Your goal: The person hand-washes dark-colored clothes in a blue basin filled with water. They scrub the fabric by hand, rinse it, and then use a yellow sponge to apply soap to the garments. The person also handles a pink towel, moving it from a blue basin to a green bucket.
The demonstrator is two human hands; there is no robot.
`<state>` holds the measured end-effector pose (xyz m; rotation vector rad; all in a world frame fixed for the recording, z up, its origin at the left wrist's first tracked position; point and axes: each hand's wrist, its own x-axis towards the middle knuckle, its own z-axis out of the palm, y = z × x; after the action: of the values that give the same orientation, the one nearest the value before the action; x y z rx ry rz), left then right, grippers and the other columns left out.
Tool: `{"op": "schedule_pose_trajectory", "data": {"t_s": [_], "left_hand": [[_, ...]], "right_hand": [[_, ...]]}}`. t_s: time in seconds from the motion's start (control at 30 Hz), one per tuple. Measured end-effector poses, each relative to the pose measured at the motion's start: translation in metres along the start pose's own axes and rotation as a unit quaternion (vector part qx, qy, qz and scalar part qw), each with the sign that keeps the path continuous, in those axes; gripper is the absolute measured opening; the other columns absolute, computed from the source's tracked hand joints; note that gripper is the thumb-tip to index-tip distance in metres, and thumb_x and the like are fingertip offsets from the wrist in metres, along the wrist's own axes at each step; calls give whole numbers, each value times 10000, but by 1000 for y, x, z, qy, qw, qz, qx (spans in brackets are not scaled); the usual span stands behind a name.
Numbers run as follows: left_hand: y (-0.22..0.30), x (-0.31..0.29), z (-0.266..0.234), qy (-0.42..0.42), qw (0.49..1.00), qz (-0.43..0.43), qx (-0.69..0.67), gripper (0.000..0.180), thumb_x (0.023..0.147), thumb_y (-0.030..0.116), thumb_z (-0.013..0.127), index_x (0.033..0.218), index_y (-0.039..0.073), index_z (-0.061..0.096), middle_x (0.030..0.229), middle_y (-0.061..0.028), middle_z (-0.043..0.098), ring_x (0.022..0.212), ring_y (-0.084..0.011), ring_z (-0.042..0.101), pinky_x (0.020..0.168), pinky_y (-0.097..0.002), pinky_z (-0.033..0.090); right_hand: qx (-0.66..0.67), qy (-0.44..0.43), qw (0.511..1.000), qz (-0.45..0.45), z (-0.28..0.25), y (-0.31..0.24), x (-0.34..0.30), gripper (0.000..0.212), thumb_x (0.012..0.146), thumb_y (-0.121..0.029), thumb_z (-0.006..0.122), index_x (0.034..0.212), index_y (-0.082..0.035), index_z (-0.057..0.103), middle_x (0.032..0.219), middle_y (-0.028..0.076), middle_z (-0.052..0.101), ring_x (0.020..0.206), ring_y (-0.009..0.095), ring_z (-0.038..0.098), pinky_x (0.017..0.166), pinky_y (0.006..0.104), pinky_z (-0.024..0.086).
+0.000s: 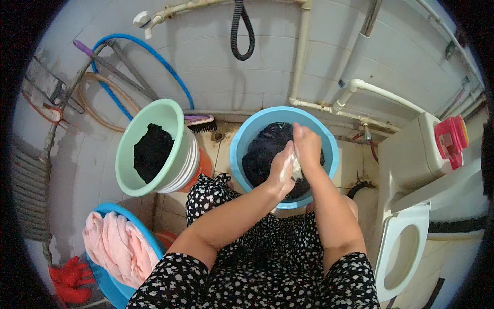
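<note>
Scrubbing away over the round blue plastic basin (242, 149), both hands are pressed together on a small pale, soapy bit of cloth (296, 168) right at the middle of the tub. The left hand (282, 172) is closed around it from below, the right hand (307, 147) is clamped on it from above, knuckles up, the two touching each other. Under them the basin holds a heap of dark wet laundry (262, 154), filling most of its bottom. The basin sits on the tiled floor (222, 154) just beyond the person's knees, which are covered by a black dress with white spots (267, 268).

Out to the left, a mint-green plastic basin (175, 123) leans tilted on a stack of other tubs, with a black garment (152, 152) inside. Behind it a purple scrubbing brush (199, 121) lies by the wall. At the lower left, a second blue tub (110, 288) carries a pile of pink towels (116, 247), and red rubber gloves (69, 280) lie beside it. On the right stands a white toilet (406, 252), seat down, lid up. A blue hose (149, 56) loops on the tiled wall.
</note>
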<state>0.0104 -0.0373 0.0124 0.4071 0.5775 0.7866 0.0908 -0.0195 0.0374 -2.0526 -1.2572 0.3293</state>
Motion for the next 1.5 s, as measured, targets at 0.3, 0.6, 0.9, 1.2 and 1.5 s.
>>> {"op": "schedule_pose_trajectory", "data": {"t_s": [0.3,0.6,0.9,1.2,1.5], "left_hand": [[6,8,-2,-27,997,-45,-65,333,930,379,397,1080,107,518,1010,-40,580,911,-174,562,796,-334,450],[49,-3,25,6,993,-112,-42,343,904,434,450,727,143,491,768,-17,562,748,-178,563,702,-348,472],[55,24,-2,98,989,-36,108,330,894,451,470,798,136,493,718,10,486,672,-135,504,635,-297,450],[16,17,-21,-81,989,-85,-86,331,951,377,339,1028,123,537,955,-49,598,905,-188,577,813,-368,467],[20,10,-9,-121,992,32,22,284,938,375,389,988,140,542,875,-46,584,825,-153,569,751,-323,472]], "right_hand": [[-38,45,997,-53,-1,-1,-3,390,875,-342,478,665,-37,600,658,199,591,621,389,578,556,454,459],[97,-20,994,36,-9,37,18,491,875,-447,482,688,-3,573,655,180,591,617,326,557,601,396,425],[386,7,922,11,-17,-16,-26,399,897,-400,494,700,-57,548,602,35,480,598,121,446,589,277,401],[-66,16,986,-155,-1,-13,-18,294,828,-316,512,685,-82,619,700,185,612,639,323,608,528,455,464],[9,61,984,-168,-3,-22,-29,388,862,-326,502,618,-29,561,632,220,566,575,385,564,528,445,439]]}}
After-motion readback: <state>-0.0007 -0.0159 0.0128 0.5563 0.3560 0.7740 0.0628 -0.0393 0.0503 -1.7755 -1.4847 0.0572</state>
